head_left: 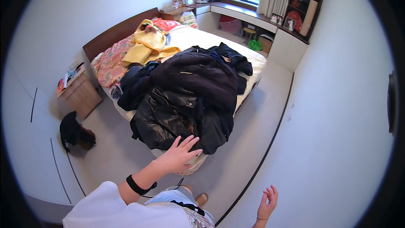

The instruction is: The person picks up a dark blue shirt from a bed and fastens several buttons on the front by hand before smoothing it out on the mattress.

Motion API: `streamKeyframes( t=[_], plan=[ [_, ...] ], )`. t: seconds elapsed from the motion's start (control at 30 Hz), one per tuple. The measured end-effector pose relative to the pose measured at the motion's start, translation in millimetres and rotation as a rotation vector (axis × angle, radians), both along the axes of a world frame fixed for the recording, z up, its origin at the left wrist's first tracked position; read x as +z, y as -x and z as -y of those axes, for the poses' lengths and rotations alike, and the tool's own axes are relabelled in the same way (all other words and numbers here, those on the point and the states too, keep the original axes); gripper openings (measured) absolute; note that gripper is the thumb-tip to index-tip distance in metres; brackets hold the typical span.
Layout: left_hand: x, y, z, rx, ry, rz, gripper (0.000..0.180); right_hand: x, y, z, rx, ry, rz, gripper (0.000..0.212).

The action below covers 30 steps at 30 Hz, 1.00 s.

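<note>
My left hand (180, 156) reaches forward over the near end of the bed, its fingers spread and nothing in them. Just beyond its fingertips lies a black leather jacket (158, 120); whether they touch it I cannot tell. Behind that, a dark puffy jacket (196, 74) tops a heap of dark clothes on the bed (194, 38). Off to the right, away from the heap, my right hand (268, 202) is raised near the white wall, fingers loosely bent and apart, holding nothing. A black band (137, 185) circles my left forearm.
A yellow garment (147, 44) and a patterned pink quilt (112, 61) lie toward the headboard (118, 33). At left stand a wooden bedside cabinet (82, 95) and a dark, cloth-draped item (75, 131) on the floor. A low cabinet (287, 48) runs below the window.
</note>
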<state>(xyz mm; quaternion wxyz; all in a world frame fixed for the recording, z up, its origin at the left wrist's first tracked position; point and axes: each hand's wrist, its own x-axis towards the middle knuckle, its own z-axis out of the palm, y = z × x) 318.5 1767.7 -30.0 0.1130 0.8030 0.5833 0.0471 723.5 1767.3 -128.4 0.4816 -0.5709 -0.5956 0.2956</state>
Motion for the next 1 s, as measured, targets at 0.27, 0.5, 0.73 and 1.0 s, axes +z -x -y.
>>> streamKeyframes(
  t=[0.27, 0.5, 0.73, 1.0],
  plan=[
    [-8, 0, -70, 0.317, -0.103, -0.048, 0.068, -12, -12, -127, 0.097, -0.042, -0.004, 0.021],
    [-76, 2, -191, 0.635, 0.078, -0.149, 0.081, -11, -21, -280, 0.281, -0.085, 0.213, 0.026],
    [-67, 5, -335, 0.734, 0.122, -0.117, 0.08, 15, -23, -445, 0.268, -0.099, 0.093, 0.022],
    [-34, -51, -507, 0.623, -0.048, 0.021, 0.077, 20, -12, -644, 0.401, -0.124, 0.143, 0.019]
  ],
)
